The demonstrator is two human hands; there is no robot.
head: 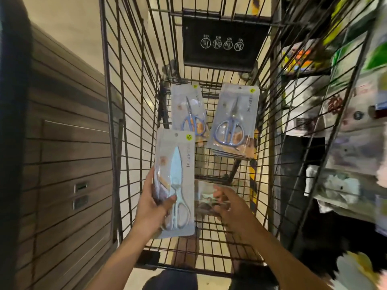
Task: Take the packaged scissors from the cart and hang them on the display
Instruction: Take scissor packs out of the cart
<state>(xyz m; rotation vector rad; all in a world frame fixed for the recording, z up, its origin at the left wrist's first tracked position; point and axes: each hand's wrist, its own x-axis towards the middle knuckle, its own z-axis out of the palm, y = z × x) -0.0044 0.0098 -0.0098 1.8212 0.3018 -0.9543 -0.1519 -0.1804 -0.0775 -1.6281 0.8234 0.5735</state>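
I look down into a black wire cart (134, 114). My left hand (152, 208) grips a packaged pair of white kitchen scissors (178, 185), held upright above the cart floor. My right hand (232, 206) reaches down beside it, fingers curled at a clear blurred packet (206, 197) on the cart floor; I cannot tell whether it grips the packet. Two more scissors packs lie at the cart's far end: a blue-handled pair (188, 109) on the left and a stack topped by blue round-handled scissors (232, 120) on the right.
A wood-panelled wall (62, 143) runs along the cart's left side. On the right stands a display rack (351, 132) with hanging packaged goods, blurred. A black sign plate (222, 41) hangs on the cart's far end.
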